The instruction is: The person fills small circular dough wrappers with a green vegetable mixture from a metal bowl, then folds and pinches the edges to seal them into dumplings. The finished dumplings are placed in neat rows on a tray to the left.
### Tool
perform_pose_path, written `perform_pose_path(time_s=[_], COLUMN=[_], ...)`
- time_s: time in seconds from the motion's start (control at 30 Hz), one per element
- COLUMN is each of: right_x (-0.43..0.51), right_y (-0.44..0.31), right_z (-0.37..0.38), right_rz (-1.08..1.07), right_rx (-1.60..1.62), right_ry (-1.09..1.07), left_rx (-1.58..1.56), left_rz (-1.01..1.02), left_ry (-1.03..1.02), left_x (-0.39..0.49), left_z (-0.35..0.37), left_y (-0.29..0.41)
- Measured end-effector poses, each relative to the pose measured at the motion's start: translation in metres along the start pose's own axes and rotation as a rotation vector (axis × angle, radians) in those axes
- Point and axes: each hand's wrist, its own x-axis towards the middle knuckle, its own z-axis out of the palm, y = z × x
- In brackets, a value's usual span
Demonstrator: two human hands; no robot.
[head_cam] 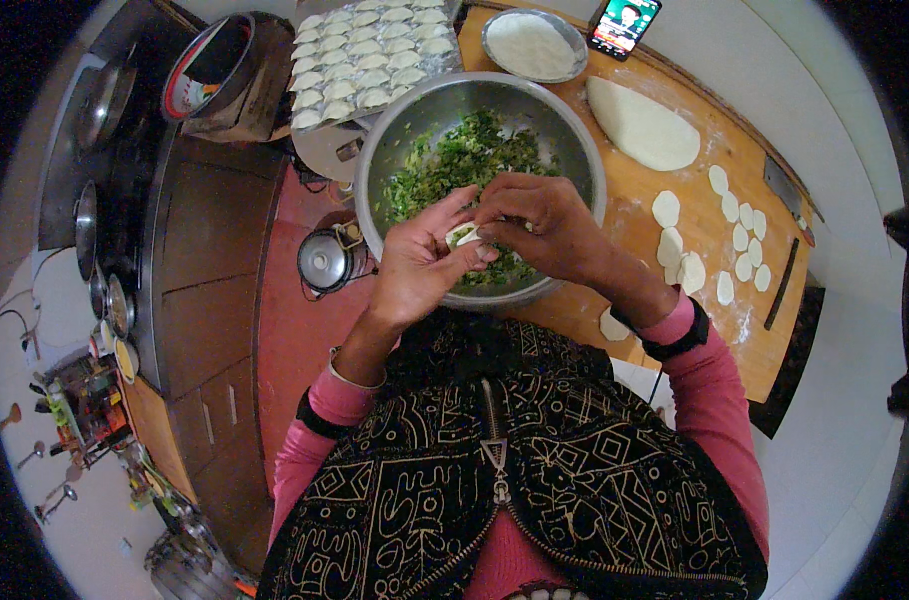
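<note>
A dumpling wrapper [463,234] with a little green filling showing sits in my left hand [424,259], its fingers and thumb curled around it. My right hand [540,221] pinches the wrapper's edge with its fingertips, so both hands touch the same piece. Right below them is a large steel bowl [368,176], partly filled with chopped green vegetable filling [469,150]. My hands and forearms hide the near part of the bowl.
A tray of folded dumplings [372,52] lies beyond the bowl. On the wooden board [769,330] are flat dough rounds [739,236], a long dough piece [642,124], a cleaver [784,184] and a thin dark rod [782,283]. A flour bowl [533,45] and a phone [625,26] stand behind.
</note>
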Motion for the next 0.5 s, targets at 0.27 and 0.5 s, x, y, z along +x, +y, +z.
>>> perform_pose_path(time_s=[0.27,0.5], right_x=[0.0,-0.005], right_y=[-0.002,0.013], right_z=[0.001,0.002], right_rz=[-0.044,0.067], right_rx=[-0.058,0.408], right_ry=[-0.02,-0.033], left_rx=[0.122,-0.049], left_rz=[-0.006,0.001], left_ry=[-0.08,-0.022], left_x=[0.002,0.004], left_z=[0.004,0.005], left_y=[0.011,0.017])
